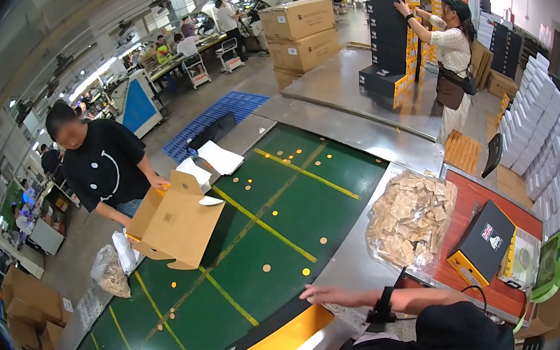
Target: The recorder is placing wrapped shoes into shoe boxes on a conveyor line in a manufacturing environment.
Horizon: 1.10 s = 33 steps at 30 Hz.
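The right hand [323,294] lies flat, fingers spread, empty, at the worktop's [290,204] near edge, just above a black-and-yellow box [277,339] overhanging that edge. The left hand is out of view. Open green surface stretches to a co-worker's carton [176,222] at the left edge.

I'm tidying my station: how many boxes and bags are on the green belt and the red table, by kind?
Black-and-yellow boxes: 2 (belt edge, red table)
Open brown carton: 1
Clear bag of packets: 1
Total: 4
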Each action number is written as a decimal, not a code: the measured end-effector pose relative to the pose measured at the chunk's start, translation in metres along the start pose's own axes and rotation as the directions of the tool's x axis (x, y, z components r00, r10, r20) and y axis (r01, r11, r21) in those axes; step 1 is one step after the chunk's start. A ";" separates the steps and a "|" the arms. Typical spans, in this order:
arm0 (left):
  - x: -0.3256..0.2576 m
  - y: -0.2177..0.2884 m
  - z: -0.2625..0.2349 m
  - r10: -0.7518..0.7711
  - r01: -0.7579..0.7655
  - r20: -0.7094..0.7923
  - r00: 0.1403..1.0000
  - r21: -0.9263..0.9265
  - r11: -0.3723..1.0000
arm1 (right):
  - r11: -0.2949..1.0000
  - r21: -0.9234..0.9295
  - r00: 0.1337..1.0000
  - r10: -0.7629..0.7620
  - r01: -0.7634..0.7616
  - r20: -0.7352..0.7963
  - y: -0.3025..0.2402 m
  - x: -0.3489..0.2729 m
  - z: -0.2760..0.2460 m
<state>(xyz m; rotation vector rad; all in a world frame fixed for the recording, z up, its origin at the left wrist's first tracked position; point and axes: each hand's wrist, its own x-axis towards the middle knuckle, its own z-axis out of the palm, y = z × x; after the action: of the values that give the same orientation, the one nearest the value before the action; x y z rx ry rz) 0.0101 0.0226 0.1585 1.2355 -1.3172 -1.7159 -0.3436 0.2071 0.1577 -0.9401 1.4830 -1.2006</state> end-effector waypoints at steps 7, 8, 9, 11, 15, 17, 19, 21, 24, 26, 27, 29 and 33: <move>0.051 0.097 0.060 0.110 -0.121 0.101 0.989 0.115 0.986 | 0.863 -0.467 0.977 -0.211 0.195 0.018 -0.048 0.058 -0.014; 0.052 0.104 0.065 0.037 -0.134 0.230 0.972 0.422 0.897 | 0.769 -0.595 0.971 -0.211 0.236 0.111 -0.039 0.064 -0.002; 0.053 0.106 0.065 -0.079 -0.174 0.324 0.943 0.680 0.712 | 0.654 -0.702 0.959 -0.197 0.282 0.201 -0.030 0.068 0.011; 0.057 0.078 0.066 -0.014 -0.567 0.627 0.779 0.714 0.411 | 0.468 -0.849 0.958 0.023 0.243 0.287 -0.005 0.061 0.032; 0.020 0.035 0.081 -0.056 -0.559 0.557 0.829 0.829 -0.029 | 0.305 -0.872 0.879 -0.410 0.382 0.241 0.035 0.035 0.035; 0.012 0.030 0.083 0.065 -0.530 0.548 0.834 0.829 -0.180 | 0.285 -0.872 0.842 -0.491 0.398 0.224 0.035 0.030 0.038; 0.014 0.028 0.086 0.099 -0.514 0.530 0.842 0.844 -0.152 | 0.267 -0.868 0.833 -0.493 0.418 0.250 0.030 0.034 0.034; 0.017 0.030 0.092 0.066 -0.492 0.503 0.862 0.861 -0.131 | 0.248 -0.856 0.844 -0.427 0.454 0.324 -0.007 0.028 0.031; 0.014 0.032 0.096 0.038 -0.463 0.469 0.882 0.880 -0.102 | 0.281 -0.823 0.851 -0.353 0.493 0.389 -0.008 0.037 0.040; 0.009 0.036 0.095 -0.010 -0.355 0.355 0.935 0.935 0.011 | 0.297 -0.767 0.783 -0.484 0.568 0.392 -0.005 0.044 0.042; 0.011 0.030 0.093 -0.008 -0.332 0.332 0.943 0.943 0.017 | 0.295 -0.754 0.773 -0.482 0.587 0.413 -0.002 0.044 0.034; 0.013 0.002 0.078 0.334 -0.367 0.195 0.922 0.710 0.601 | 0.321 -0.763 0.807 -0.414 0.562 0.420 -0.021 0.046 0.007; 0.016 -0.027 0.081 0.152 -0.176 0.097 0.984 0.711 0.681 | 0.271 -0.901 0.920 -0.296 0.339 0.257 -0.057 0.043 -0.132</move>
<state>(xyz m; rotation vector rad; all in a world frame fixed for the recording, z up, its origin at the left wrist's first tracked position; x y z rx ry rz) -0.0700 0.0451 0.1331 1.4293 -2.1704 -1.0906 -0.4823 0.1838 0.2102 -2.1397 2.0355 -0.4057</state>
